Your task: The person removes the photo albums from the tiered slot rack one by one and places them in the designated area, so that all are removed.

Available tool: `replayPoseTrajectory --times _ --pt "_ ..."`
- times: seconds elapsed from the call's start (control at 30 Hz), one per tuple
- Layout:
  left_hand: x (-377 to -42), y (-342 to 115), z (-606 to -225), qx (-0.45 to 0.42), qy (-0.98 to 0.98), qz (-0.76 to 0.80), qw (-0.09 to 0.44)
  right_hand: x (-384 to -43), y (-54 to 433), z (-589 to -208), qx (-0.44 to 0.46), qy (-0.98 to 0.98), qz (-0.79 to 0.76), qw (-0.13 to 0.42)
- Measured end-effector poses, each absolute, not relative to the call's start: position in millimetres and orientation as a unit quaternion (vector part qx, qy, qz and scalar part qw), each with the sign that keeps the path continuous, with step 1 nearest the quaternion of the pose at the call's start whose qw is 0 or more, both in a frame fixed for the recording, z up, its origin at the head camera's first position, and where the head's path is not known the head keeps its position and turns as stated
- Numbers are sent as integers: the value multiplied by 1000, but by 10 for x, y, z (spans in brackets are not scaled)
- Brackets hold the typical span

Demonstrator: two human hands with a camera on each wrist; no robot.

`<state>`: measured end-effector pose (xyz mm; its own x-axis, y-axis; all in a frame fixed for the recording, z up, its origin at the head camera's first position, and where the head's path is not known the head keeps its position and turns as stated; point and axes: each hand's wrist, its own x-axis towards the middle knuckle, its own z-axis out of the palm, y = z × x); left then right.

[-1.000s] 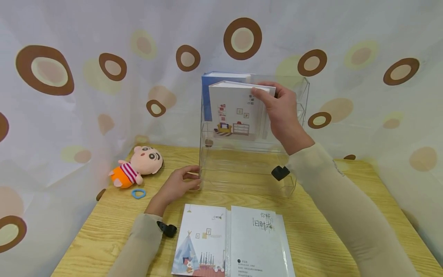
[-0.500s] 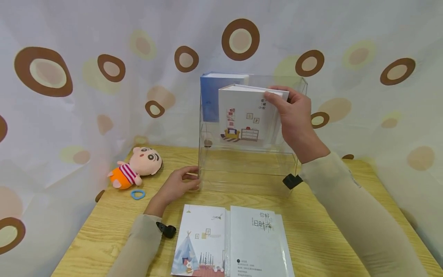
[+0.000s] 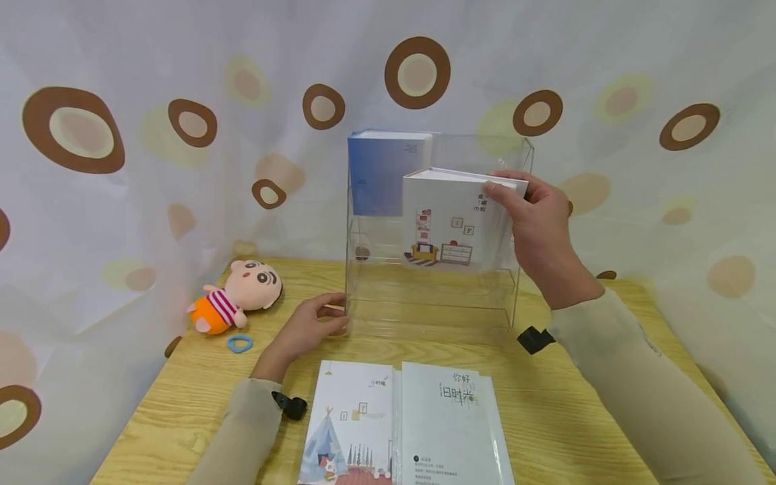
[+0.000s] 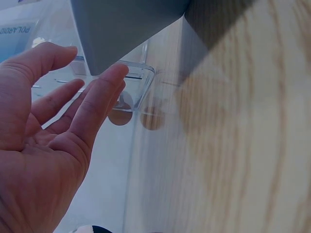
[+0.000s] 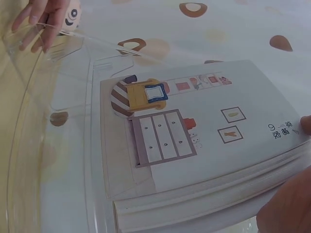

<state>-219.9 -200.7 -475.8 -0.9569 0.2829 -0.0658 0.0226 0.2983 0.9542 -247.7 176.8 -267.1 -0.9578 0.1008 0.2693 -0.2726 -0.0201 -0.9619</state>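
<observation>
My right hand (image 3: pixel 542 236) pinches a thick white book (image 3: pixel 445 215) by its upper right corner, thumb on the front cover and fingers behind. Its cover shows a yellow armchair and a chest of drawers, also plain in the right wrist view. The book is tilted and overlaps the front of a clear acrylic rack (image 3: pixel 432 306). A thick blue book (image 3: pixel 382 175) stands at the left of the rack's upper tier. My left hand (image 3: pixel 306 329) is at the rack's lower left side, its fingers (image 4: pixel 95 107) fairly straight and fingertips right at the edge.
Two flat white books, one with a tent (image 3: pixel 347 424) and one with large lettering (image 3: pixel 448 431), lie side by side on the wooden table (image 3: pixel 564 411) in front. At left lie a plush doll (image 3: pixel 233 296) and a blue ring (image 3: pixel 240 343). A patterned cloth (image 3: pixel 497 60) hangs behind.
My right hand has moved right, down and toward me with the white book, uncovering more of the blue book. My left hand stays at the rack's side.
</observation>
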Motion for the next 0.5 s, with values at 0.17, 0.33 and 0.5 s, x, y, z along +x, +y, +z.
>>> replayPoseTrajectory --times 0.17,0.33,0.5 --pt "-2194 -2002 -4753 100 797 586 109 -2381 1918 -2738 66 -681 719 121" --pt "-2190 -1991 -4746 101 796 586 108 -2282 2076 -2820 51 -696 707 118" --pt "-2189 -1981 -4750 102 796 587 107 -2168 2219 -2881 43 -686 717 112"
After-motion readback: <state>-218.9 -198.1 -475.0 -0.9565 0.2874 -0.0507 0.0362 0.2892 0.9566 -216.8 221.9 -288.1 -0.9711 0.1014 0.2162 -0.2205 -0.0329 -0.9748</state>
